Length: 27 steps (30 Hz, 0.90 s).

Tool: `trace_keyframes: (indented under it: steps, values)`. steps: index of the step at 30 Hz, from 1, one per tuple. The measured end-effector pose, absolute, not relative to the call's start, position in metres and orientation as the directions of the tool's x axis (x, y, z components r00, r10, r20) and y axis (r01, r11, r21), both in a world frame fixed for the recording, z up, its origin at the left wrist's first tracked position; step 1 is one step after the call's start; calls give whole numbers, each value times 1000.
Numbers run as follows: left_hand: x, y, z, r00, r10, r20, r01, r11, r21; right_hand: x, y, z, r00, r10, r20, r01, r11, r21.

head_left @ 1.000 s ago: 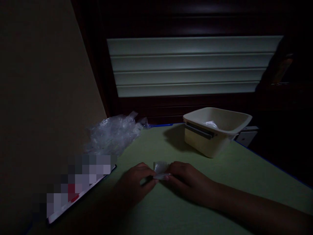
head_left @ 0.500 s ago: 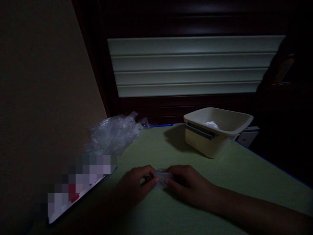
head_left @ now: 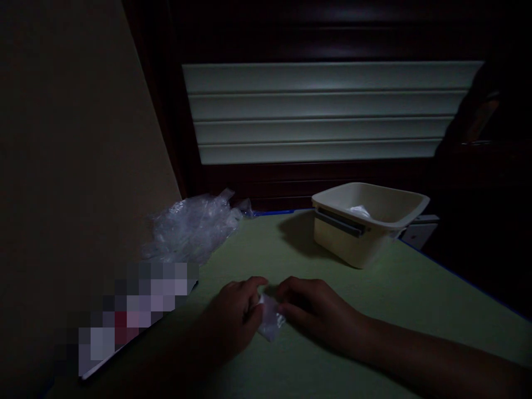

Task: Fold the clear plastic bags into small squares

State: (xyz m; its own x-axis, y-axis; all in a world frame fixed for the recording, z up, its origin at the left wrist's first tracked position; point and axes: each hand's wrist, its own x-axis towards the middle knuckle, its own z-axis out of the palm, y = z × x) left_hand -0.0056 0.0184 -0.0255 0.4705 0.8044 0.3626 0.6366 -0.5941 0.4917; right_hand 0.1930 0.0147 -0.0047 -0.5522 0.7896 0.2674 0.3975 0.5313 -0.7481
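A small clear plastic bag (head_left: pixel 271 321) lies between my two hands, low over the green tabletop, one corner pointing toward me. My left hand (head_left: pixel 236 313) pinches its left edge with the thumb and a curled finger, while the index finger is stretched out above. At the bag's right edge is my right hand (head_left: pixel 318 305), its thumb on the plastic and the other fingers curled; the exact grip there is dark and partly hidden. What the bag contains, if anything, I cannot make out.
A heap of clear plastic bags (head_left: pixel 193 227) sits at the back left by the wall. A cream bin (head_left: pixel 349 246) with a grey handle stands back right, some clear plastic inside. A flat, partly pixelated object (head_left: pixel 137 316) lies at left. The green table (head_left: pixel 257 255) has a blue edge.
The small bag has turned from lying stretched level between my fingers to a corner-down position, nearer me. My left index finger has lifted off it, and the hands are slightly farther apart.
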Motion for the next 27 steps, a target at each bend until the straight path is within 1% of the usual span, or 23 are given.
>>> trace_keyframes:
  steps: [2,5,7,9,14,16,18,22,24,27]
  values:
    - [-6,18,-24,470,781,412,678,-618,398,193,15,-4,-571,776,268,401,548,-734]
    - [-7,18,-21,447,768,459,771,-591,237,192,15,-4,-571,777,264,425,555,-715]
    - [-7,19,-19,455,767,453,787,-584,198,192,15,-4,-567,781,260,443,556,-703]
    - [-8,20,-19,465,771,435,764,-598,243,192,15,-5,-565,782,263,450,559,-697]
    - [-8,25,-19,484,780,397,660,-624,419,193,16,-7,-549,791,270,490,566,-663]
    - [-8,26,-19,473,790,390,611,-614,500,192,17,-6,-542,800,257,498,552,-669]
    - [-7,26,-19,437,822,365,570,-567,594,192,17,-6,-535,811,239,481,524,-702]
    - [-5,26,-17,374,892,255,440,-413,797,192,17,-5,-520,827,215,450,479,-753]
    - [-4,27,-16,365,903,225,363,-361,859,192,17,-5,-521,825,217,432,475,-767]
    - [-4,28,-17,357,913,198,320,-319,892,191,17,-5,-524,828,198,342,417,-842]
